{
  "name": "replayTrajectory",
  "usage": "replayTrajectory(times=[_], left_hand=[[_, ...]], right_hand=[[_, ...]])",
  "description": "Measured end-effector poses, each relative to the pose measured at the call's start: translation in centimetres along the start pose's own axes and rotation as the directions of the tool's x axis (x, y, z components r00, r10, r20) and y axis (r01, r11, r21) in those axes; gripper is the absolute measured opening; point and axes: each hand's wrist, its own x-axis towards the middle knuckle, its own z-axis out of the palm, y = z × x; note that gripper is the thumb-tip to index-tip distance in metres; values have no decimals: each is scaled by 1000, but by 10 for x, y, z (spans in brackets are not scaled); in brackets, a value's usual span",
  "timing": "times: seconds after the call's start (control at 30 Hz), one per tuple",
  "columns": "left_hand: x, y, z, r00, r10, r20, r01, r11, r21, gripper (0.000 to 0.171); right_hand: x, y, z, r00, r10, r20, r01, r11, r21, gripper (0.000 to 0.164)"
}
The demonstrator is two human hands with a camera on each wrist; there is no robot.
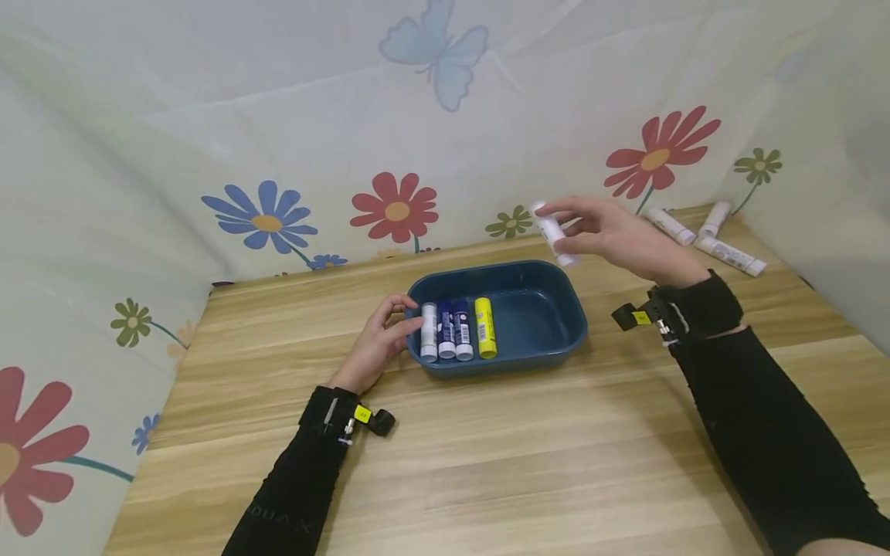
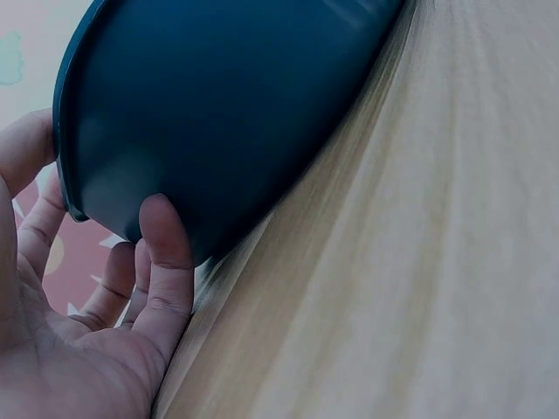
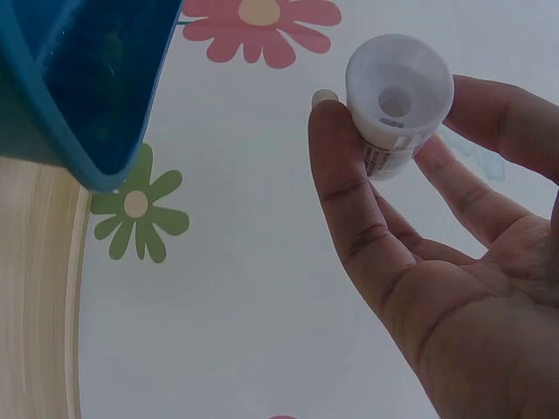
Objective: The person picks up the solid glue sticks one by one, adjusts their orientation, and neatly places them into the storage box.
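A dark blue plastic basin (image 1: 535, 357) stands on the wooden table, with glue sticks lined up in its left half. They are a white one (image 1: 429, 332), two dark blue ones with white caps (image 1: 446, 330) and a yellow one (image 1: 485, 328). My left hand (image 1: 378, 340) holds the basin's left end; in the left wrist view its fingertips (image 2: 164, 223) rest against the rim and outer wall. Above the basin's far right corner, my right hand (image 1: 612, 235) pinches a white glue stick (image 1: 552, 235) between thumb and fingers. The right wrist view shows that stick's hollow end (image 3: 395, 100).
More white glue sticks (image 1: 730, 255) lie at the table's far right corner, beyond my right wrist. A floral cloth (image 1: 313, 154) hangs behind and along the sides of the wooden table (image 1: 487, 463). Both wrists carry black straps with small cameras.
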Motion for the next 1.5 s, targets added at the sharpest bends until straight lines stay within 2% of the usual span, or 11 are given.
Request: replayTrajectory(times=[0.3,0.5,0.73,1.3,1.5], left_hand=[[-2,-2,0,1000,0,-2,0,1000,1,34],[-1,0,0,1000,19,4,-18,1000,-14,34],[2,3,-2,1000,10,2,-10,1000,4,37],[-2,-2,-1,1000,12,2,-12,1000,-7,39],[-1,-1,-1,1000,18,4,-18,1000,-15,39]], right_hand=[[2,-4,7,999,-10,47,10,1000,-1,48],[2,-7,9,999,-9,50,10,1000,-4,48],[4,-13,14,998,-11,62,13,1000,-28,47],[9,-10,30,992,-30,122,30,1000,7,46],[10,-15,33,990,-24,136,27,999,-19,48]])
